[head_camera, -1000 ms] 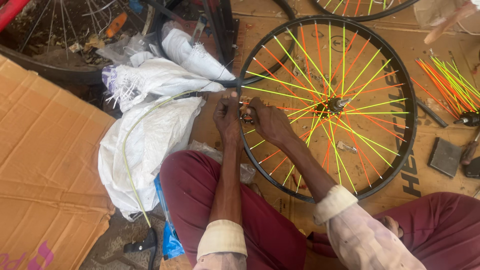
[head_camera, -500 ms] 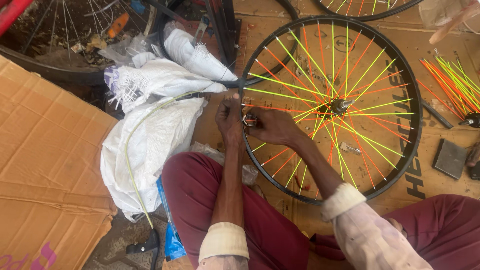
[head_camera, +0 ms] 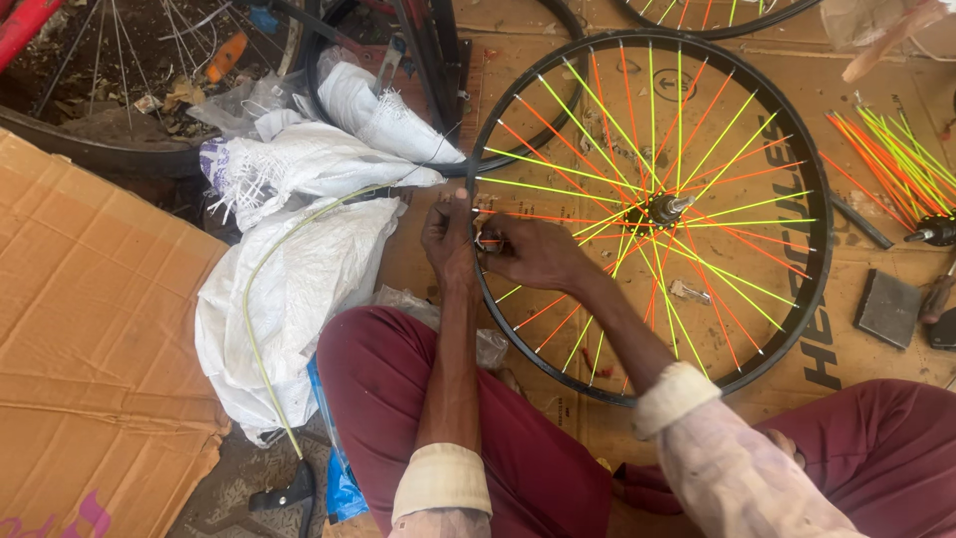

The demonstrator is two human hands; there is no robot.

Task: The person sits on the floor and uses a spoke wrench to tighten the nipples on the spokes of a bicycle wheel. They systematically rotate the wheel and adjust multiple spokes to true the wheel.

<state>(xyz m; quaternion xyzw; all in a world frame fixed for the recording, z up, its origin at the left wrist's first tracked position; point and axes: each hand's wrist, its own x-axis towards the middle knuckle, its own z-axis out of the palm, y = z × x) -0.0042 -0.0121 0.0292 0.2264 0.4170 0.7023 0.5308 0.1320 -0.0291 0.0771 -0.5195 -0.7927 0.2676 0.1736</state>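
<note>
A black bicycle wheel rim laced with neon yellow and orange spokes [head_camera: 652, 214] is laid flat on the brown cardboard sheet [head_camera: 518, 90] covering the floor, near its middle, against the person's knees. Both hands are met at the rim's left edge. The left hand [head_camera: 448, 239] is wrapped on the rim from outside, fingers curled and pressed together. The right hand [head_camera: 533, 254] is reached in from inside, fingertips pinched on something small at a spoke end; exactly what cannot be told.

Progress, as judged: lacing looks largely done, with spokes seated all round and the hub [head_camera: 665, 208] centred. Work at the rim end of the spokes appears ongoing. A bundle of loose neon spokes [head_camera: 886, 159] is left at the cardboard's right edge. White woven sacks [head_camera: 299, 239] are heaped off the left edge.
</note>
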